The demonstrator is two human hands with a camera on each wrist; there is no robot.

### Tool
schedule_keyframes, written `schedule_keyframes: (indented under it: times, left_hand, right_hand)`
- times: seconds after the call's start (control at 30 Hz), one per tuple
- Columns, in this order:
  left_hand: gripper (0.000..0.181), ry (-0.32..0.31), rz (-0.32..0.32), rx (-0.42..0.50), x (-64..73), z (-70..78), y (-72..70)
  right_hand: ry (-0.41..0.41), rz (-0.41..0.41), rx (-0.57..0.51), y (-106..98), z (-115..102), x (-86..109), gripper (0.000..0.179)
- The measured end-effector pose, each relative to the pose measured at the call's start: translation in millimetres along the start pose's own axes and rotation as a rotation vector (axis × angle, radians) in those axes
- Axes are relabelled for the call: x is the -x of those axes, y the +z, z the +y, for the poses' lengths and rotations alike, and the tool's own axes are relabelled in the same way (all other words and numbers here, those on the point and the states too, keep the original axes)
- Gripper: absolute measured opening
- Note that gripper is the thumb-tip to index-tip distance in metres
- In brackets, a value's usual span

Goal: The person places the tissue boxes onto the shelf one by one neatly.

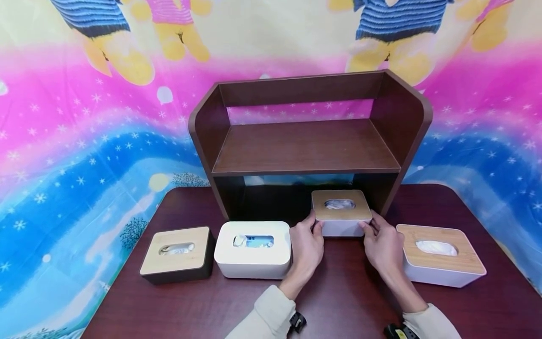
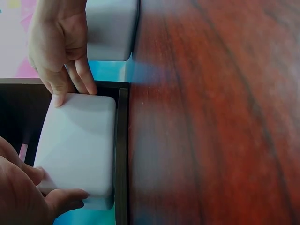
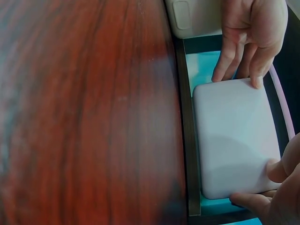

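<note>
Both hands hold a small tissue box point(image 1: 342, 228) with a white body and a light wood lid, at the right end of the shelf's lower opening. My left hand point(image 1: 306, 245) grips its left end, thumb on the near face. At the opposite end, my right hand point(image 1: 383, 245) grips it the same way, thumb also in front. In the left wrist view the box's smooth white side point(image 2: 77, 140) shows between the left hand point(image 2: 23, 187) and the right hand point(image 2: 61, 47). White tissue shows in the lid's oval slot.
A dark brown two-level desk shelf point(image 1: 305, 146) stands at the back of the table point(image 1: 338, 301). Left of the hands sit a white tissue box point(image 1: 254, 269) and a black one with a wood lid point(image 1: 186, 273). Beside the right forearm is another white, wood-lidded tissue box point(image 1: 444, 275).
</note>
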State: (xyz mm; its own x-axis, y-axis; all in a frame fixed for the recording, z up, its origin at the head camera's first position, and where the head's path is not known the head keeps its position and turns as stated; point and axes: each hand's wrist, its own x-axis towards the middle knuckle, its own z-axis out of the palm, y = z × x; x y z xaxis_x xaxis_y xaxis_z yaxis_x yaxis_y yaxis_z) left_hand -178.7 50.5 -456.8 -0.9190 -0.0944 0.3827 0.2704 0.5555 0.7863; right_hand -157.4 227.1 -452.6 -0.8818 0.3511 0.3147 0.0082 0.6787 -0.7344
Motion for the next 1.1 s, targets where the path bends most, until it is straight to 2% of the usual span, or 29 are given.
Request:
schedule_keyframes:
  times: [0.17,0.4,0.57,0.7,0.9,1.1]
  left_hand:
    - [0.039,-0.019,-0.016,0.007,-0.4,2.2,-0.9]
    - [0.053,-0.080,-0.094,0.043,-0.7,8.6,-5.7]
    - [0.057,-0.034,-0.133,0.139,-1.2,14.4,-18.9]
    - [0.056,0.020,-0.165,0.199,-0.6,19.6,-36.7]
    - [0.060,0.040,-0.194,0.180,3.9,20.1,-66.8]
    - [0.059,0.102,-0.175,0.149,9.3,12.2,-95.7]
  right_hand:
    - [0.006,-0.048,0.000,-3,-2,-0.7,0.056]
    - [0.016,-0.217,0.019,-17,-10,-1.3,0.072]
    - [-0.015,-0.305,0.070,-30,-21,1.9,0.083]
    - [-0.076,-0.290,0.090,-39,-34,9.8,0.086]
    - [-0.169,-0.215,0.064,-44,-49,21.5,0.083]
    - [-0.184,-0.207,0.047,-43,-56,30.4,0.080]
